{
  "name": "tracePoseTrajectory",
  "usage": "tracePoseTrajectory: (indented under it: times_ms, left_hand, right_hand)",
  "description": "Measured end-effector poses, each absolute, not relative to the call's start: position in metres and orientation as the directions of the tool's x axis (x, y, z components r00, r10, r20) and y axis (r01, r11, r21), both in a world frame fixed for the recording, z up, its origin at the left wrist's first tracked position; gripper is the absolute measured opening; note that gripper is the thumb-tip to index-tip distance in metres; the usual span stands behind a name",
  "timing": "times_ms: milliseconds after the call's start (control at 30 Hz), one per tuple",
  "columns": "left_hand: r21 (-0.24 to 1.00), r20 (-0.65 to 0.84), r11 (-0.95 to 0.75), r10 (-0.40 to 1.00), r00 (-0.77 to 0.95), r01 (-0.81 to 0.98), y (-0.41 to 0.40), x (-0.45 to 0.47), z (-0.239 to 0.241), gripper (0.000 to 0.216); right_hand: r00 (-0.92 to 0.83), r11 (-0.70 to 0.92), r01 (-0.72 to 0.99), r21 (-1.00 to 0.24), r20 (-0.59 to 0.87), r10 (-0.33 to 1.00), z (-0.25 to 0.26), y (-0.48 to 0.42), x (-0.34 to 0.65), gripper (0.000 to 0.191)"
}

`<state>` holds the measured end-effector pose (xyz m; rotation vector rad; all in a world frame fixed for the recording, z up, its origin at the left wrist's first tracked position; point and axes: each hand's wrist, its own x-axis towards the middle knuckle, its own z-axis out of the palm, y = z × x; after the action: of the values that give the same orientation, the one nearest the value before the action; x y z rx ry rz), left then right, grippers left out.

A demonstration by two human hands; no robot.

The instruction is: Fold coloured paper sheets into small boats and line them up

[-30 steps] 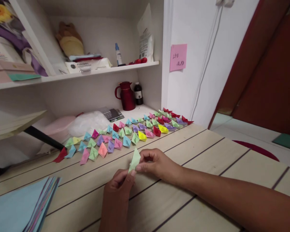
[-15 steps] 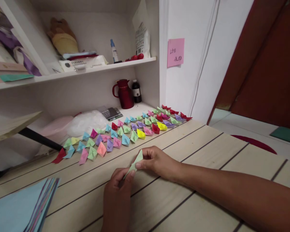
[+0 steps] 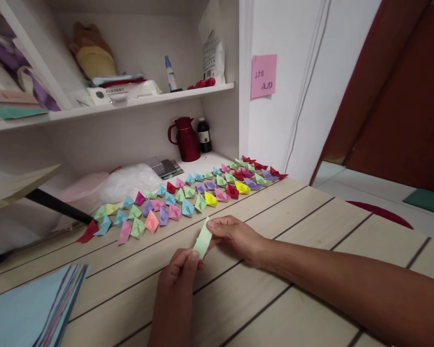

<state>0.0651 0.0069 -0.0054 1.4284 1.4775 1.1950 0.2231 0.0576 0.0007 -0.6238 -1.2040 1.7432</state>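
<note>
A small piece of folded light green paper (image 3: 203, 240) is held between my two hands, just above the wooden table. My left hand (image 3: 181, 270) pinches its lower end, thumb on top. At the upper right end, my right hand (image 3: 235, 236) grips it with the thumb on the near face and the other fingers mostly hidden behind. Beyond my hands, several rows of folded paper boats (image 3: 187, 207) in green, blue, pink, red, purple and yellow stand along the back of the table.
A stack of coloured paper (image 3: 29, 303) lies at the front left of the slatted table (image 3: 275, 299). Behind the boats are a clear plastic bag (image 3: 130, 183), a red jug (image 3: 186, 140) and a dark bottle (image 3: 204, 136). A pink note (image 3: 264, 76) hangs on the wall.
The green paper went from a narrow pointed shape to a broader strip facing me. My right thumb moved up to its upper end, and my hands shifted slightly.
</note>
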Motion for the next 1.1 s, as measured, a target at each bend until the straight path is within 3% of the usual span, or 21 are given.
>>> tracePoseTrajectory:
  times_ms: [233, 367, 500, 633, 767, 867, 967, 1100]
  left_hand:
    - [0.943, 0.072, -0.046, 0.995, -0.066, 0.33, 0.001, 0.065, 0.005, 0.048]
    - [0.904, 0.163, -0.147, 0.987, -0.007, 0.402, -0.001, 0.062, 0.008, 0.043]
    - [0.739, 0.225, -0.24, 0.969, 0.105, 0.629, 0.006, 0.056, 0.0, 0.035]
    - [0.547, 0.174, -0.248, 0.968, 0.182, 0.799, 0.011, 0.055, -0.005, 0.022]
    - [0.459, 0.136, -0.21, 0.977, 0.165, 0.863, 0.01, 0.059, -0.002, 0.015]
    - [0.439, 0.13, -0.2, 0.979, 0.158, 0.876, 0.009, 0.06, 0.0, 0.01]
    - [0.471, 0.129, -0.174, 0.983, 0.127, 0.865, 0.009, 0.06, -0.002, 0.01]
    - [0.554, 0.141, -0.11, 0.989, 0.037, 0.825, 0.01, 0.06, -0.006, 0.03]
  right_hand:
    - [-0.528, -0.1, -0.376, -0.921, 0.124, 0.84, 0.005, 0.051, 0.224, 0.047]
    - [-0.534, -0.038, -0.326, -0.945, 0.151, 0.832, 0.005, 0.048, 0.223, 0.046]
    - [-0.473, 0.108, -0.074, -0.991, 0.13, 0.871, 0.0, 0.057, 0.228, 0.033]
    - [-0.401, 0.233, 0.195, -0.953, 0.139, 0.906, -0.003, 0.065, 0.235, 0.013]
    - [-0.459, 0.359, 0.326, -0.874, 0.186, 0.869, 0.001, 0.064, 0.241, 0.047]
    - [-0.532, 0.458, 0.38, -0.804, 0.215, 0.819, 0.006, 0.06, 0.244, 0.061]
    - [-0.568, 0.506, 0.403, -0.763, 0.224, 0.792, 0.008, 0.058, 0.247, 0.06]
    - [-0.551, 0.525, 0.418, -0.742, 0.252, 0.795, 0.007, 0.058, 0.249, 0.049]
